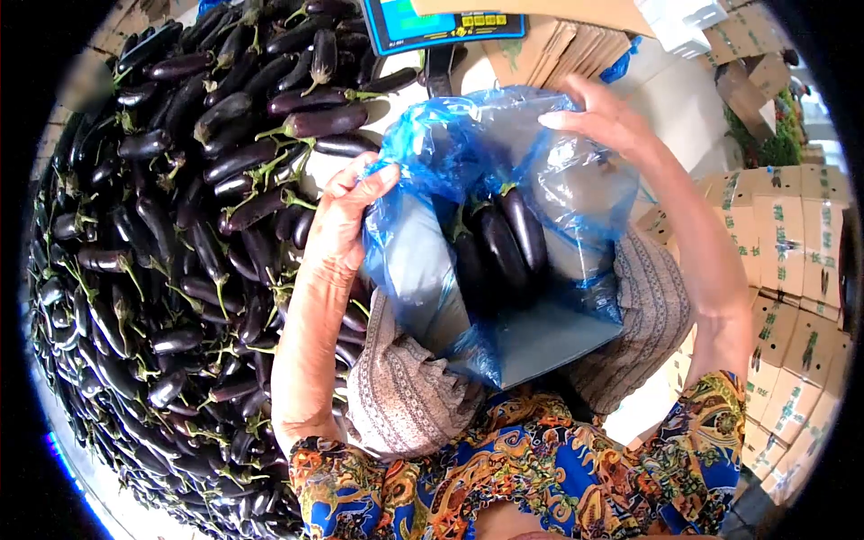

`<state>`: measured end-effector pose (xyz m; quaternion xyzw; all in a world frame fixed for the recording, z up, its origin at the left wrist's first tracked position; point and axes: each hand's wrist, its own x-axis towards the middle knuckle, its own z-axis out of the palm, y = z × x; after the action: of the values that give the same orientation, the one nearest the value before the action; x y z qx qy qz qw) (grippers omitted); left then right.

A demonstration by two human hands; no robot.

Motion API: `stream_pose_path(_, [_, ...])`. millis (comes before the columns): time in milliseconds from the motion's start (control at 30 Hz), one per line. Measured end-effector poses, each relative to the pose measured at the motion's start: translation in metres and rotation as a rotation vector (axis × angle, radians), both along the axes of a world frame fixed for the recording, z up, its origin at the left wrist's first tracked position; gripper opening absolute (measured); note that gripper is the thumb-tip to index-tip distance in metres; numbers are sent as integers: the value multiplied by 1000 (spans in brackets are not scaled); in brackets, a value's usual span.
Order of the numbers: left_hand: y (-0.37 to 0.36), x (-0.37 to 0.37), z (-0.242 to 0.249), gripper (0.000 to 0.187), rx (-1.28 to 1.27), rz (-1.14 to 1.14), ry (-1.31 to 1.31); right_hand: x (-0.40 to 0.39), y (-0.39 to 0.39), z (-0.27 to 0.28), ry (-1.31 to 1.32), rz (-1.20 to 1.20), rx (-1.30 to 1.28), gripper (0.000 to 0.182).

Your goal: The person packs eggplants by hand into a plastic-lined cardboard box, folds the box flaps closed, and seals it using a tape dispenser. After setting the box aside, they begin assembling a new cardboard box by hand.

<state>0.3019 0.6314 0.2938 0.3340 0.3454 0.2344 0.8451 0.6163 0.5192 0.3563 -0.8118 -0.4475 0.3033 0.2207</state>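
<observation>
A blue translucent plastic bag (432, 135) lines a grey-sided box (558, 342) in front of my body. Inside it lie several dark purple eggplants (499, 243), side by side. My left hand (346, 211) pinches the bag's rim at its left side, thumb on top. At the upper right my right hand (598, 117) grips the far right part of the rim, its fingers partly hidden behind the film. Between the two hands the bag's mouth is spread apart.
A large heap of eggplants (171, 270) fills the left side. A blue scale (441, 25) stands at the top, beside folded cardboard (558, 54). Stacked cartons (778, 225) are at the right, and greenery (785, 130) shows at the upper right.
</observation>
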Motion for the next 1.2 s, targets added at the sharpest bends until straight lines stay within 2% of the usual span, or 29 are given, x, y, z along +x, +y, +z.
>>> stream_pose_path(67, [4,4,10,13,95,64,-108,20,4,-6,199,43,-44,32])
stream_pose_path(100, [11,3,5,16,123,77,-149,27,4,-6,302,69,-67,30])
stream_pose_path(200, [21,0,0,6,196,132,-168,39,1,-6,384,100,45,25])
stream_pose_path(233, [20,2,6,4,193,166,-162,39,-2,-1,306,87,92,22])
stream_pose_path(333, [31,0,6,4,266,153,-101,55,-5,4,674,-115,413,13])
stream_pose_path(467, [42,21,5,7,395,183,29,82,12,-23,921,-150,369,13])
stream_pose_path(533, [58,20,-15,15,858,135,453,62,32,-38,562,-411,457,16])
stream_pose_path(567, [63,19,-25,17,931,83,443,71,36,-53,244,-216,479,19])
stream_pose_path(600, [72,13,-59,18,1069,66,435,82,37,-70,-14,-78,411,20])
stream_pose_path(633, [73,10,-83,19,919,-39,462,84,35,-81,91,-11,322,19])
stream_pose_path(667, [73,6,-99,19,820,-131,409,103,29,-108,337,11,220,18])
stream_pose_path(700, [71,5,-105,20,768,-219,465,113,26,-130,572,26,101,18])
stream_pose_path(733, [57,5,-99,21,398,-212,380,106,27,-125,619,16,11,18])
stream_pose_path(767, [48,5,-135,21,528,-177,240,101,29,-115,660,6,-79,18])
stream_pose_path(800, [36,1,-148,23,488,-231,58,98,29,-109,554,48,-107,19])
stream_pose_path(833, [9,0,-177,30,5,-83,-169,100,27,-103,447,88,-135,20])
stream_pose_path(900, [-27,6,-181,42,-711,48,-387,119,25,-117,212,169,-177,23])
stream_pose_path(967, [-64,-10,-195,34,-546,114,-341,163,13,-139,-65,241,-217,25])
stream_pose_path(1000, [-81,-18,-201,30,-464,143,-320,183,4,-148,60,210,-141,26])
stream_pose_path(1067, [-90,-44,-197,25,-45,38,-99,206,-23,-161,312,147,1,29])
stream_pose_path(1133, [-87,-95,-169,24,633,-231,322,198,-52,-172,-205,178,184,28])
stream_pose_path(1167, [-86,-109,-151,21,415,-38,437,196,-66,-175,-457,200,275,28])
stream_pose_path(1200, [-85,-124,-136,18,188,151,548,200,-81,-174,-478,284,196,29])
